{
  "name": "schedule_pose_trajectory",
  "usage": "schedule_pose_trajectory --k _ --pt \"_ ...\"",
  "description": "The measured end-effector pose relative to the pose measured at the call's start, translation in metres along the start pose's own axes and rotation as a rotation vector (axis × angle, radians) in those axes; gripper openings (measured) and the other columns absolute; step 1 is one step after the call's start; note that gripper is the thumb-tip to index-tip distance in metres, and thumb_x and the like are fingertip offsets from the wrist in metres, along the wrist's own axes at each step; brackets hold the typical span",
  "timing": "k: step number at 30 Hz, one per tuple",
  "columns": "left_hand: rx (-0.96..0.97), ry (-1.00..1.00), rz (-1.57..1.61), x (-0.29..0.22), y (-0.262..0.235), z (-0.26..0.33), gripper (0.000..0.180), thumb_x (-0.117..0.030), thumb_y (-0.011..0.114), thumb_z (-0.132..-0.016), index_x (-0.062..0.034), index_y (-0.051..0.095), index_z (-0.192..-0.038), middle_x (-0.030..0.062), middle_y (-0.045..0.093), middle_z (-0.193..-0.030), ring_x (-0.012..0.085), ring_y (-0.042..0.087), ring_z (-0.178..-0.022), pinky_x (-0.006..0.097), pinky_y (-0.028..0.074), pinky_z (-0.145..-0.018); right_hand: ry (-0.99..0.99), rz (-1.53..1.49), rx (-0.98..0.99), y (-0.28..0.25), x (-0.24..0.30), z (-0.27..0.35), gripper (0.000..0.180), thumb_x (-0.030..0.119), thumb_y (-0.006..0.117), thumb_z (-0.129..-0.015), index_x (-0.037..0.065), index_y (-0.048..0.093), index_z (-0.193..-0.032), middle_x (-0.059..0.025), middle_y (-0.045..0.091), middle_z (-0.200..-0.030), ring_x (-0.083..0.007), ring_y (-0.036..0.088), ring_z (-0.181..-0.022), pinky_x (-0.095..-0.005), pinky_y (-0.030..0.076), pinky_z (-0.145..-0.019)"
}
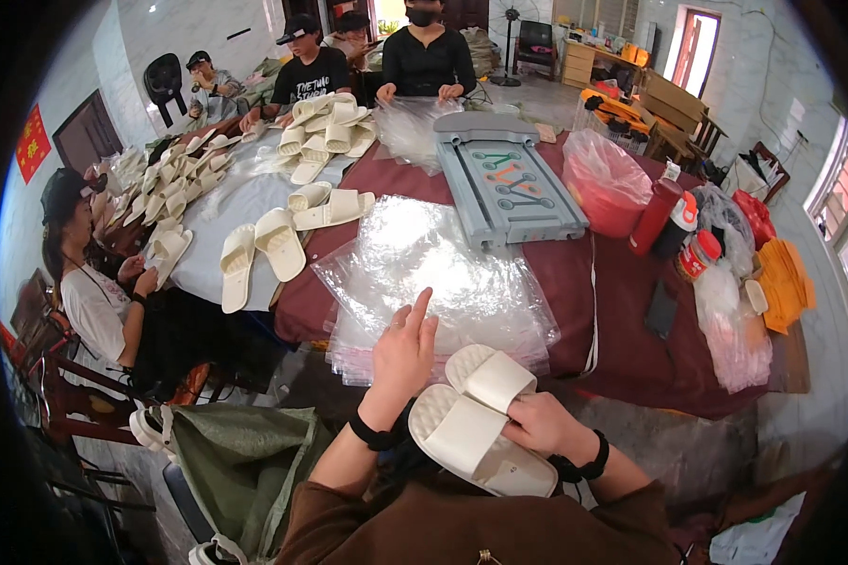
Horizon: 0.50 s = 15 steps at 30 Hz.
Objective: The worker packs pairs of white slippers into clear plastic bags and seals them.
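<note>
a: right hand (535, 424) clamped on slippers (481, 419), at six o'clock, near counter (622, 358) edge?
b: yes. left hand (403, 353) spread, holding nothing, fingers on bags (433, 273) at twelve. best to peel one bag only, keeping pair stacked.

Slippers (476, 424) — cream-white, ribbed soles. Bench cloth (622, 320) — dark maroon, plain. Plastic bags (433, 273) clear, glossy. Folded stool (509, 179) grey with orange and teal marks. Bucket (601, 184) red. Sack (240, 461) olive green. Wristbands (377, 438) black; sleeves (462, 527) brown.
</note>
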<state>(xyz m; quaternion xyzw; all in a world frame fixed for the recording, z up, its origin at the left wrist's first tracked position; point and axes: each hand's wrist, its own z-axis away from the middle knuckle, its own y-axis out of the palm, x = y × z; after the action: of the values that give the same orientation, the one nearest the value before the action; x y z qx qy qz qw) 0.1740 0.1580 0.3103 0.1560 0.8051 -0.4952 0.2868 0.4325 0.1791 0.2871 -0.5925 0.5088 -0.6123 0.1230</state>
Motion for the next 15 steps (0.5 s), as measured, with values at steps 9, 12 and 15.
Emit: schedule_pose_trajectory --k 9,12,15 --pt "0.033 -0.025 -0.013 0.010 0.002 0.000 0.047 -0.033 0.045 -0.103 -0.0140 0.045 -0.147 0.0244 0.065 -0.112 0.0431 0.065 -0.095 0.049 0.053 -0.077 -0.069 -0.115 0.112 -0.007 0.008 -0.006 0.025 0.021 0.067 -0.084 0.001 0.063 -0.099 -0.0195 0.064 -0.084 -0.0394 0.064 -0.077 -0.0458 0.051 -0.067" --pt "0.022 0.024 -0.008 0.017 0.006 0.001 0.047 -0.033 0.044 -0.104 -0.0136 0.044 -0.147 0.0249 0.064 -0.110 0.0431 0.066 -0.092 0.050 0.053 -0.076 -0.092 -0.116 0.191 -0.001 0.005 -0.006 0.026 0.021 0.066 -0.083 0.001 0.064 -0.100 -0.0196 0.064 -0.090 -0.0393 0.064 -0.080 -0.0454 0.051 -0.070" --pt "0.097 0.013 0.032 0.018 0.004 0.005 0.047 -0.033 0.043 -0.104 -0.0139 0.044 -0.147 0.0247 0.064 -0.111 0.0437 0.065 -0.092 0.050 0.052 -0.076 -0.079 -0.100 0.193 -0.004 0.008 -0.009 0.027 0.021 0.066 -0.084 0.002 0.064 -0.102 -0.0195 0.065 -0.090 -0.0394 0.064 -0.081 -0.0453 0.051 -0.070"
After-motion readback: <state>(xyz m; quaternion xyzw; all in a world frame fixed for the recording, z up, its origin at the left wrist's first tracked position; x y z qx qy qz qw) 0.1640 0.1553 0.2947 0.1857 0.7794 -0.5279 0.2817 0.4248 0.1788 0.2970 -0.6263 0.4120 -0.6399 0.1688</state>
